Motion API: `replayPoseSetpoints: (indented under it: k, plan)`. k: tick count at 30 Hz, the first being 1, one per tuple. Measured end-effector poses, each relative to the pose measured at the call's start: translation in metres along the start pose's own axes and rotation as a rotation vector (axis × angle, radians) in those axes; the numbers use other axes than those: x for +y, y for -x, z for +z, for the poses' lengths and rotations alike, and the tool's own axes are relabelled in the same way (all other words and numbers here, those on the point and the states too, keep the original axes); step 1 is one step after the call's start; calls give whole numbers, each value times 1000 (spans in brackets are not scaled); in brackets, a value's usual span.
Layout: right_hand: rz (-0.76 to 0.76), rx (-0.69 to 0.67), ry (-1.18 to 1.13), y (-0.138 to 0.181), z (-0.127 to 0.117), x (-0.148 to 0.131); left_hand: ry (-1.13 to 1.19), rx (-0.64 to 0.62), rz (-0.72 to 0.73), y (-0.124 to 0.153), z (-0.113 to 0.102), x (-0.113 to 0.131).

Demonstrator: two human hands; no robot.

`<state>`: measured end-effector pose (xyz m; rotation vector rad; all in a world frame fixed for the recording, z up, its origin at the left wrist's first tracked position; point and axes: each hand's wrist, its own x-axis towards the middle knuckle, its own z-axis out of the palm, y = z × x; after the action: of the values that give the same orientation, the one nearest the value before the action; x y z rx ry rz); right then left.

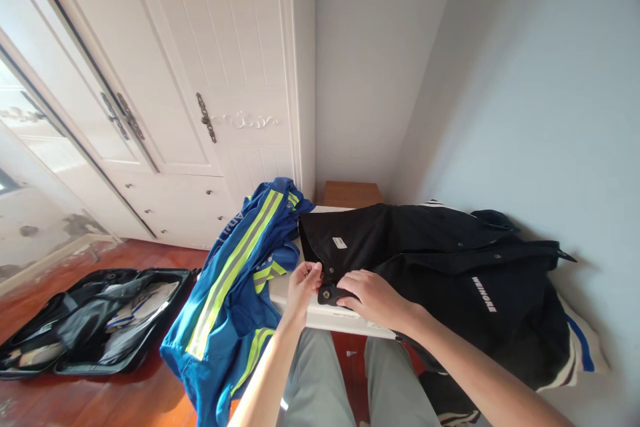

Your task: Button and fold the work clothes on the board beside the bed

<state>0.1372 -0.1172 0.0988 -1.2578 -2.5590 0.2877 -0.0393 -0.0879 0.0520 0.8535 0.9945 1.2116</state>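
Note:
A black jacket [425, 247] with snap buttons and white lettering lies spread over a white surface [283, 290] in front of me. At its lower hem, my left hand [301, 288] pinches the edge of the fabric between thumb and fingers. Close beside it, my right hand [367, 293] is curled over the front flap, near a metal snap. A small white label shows on the lining above the hands. To the left, a blue jacket [240, 267] with yellow-and-grey reflective stripes hangs over the surface's end, touched by neither hand.
An open suitcase [60, 360] packed with clothes lies on the reddish floor at left. A white wardrobe [240, 67] stands behind, beside a grey wall [525, 93]. A brown wooden piece [353, 193] sits in the corner. White cloth with a blue stripe [583, 340] shows under the black jacket.

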Motion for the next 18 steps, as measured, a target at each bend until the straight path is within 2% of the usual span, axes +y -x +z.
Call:
replayPoseSetpoints:
  k: [4,9,14,18]
  plan:
    - [42,42,-41,11,3,2,-64,-56,-93,-3,6,6]
    - [111,79,-108,12,11,-1,-269,-102,-13,-8,9,8]
    - [183,118,-159,7,15,-5,-242,-136,11,-8,9,13]
    - [223,135,-60,0,22,-7,-187,-67,3,-5,16,15]
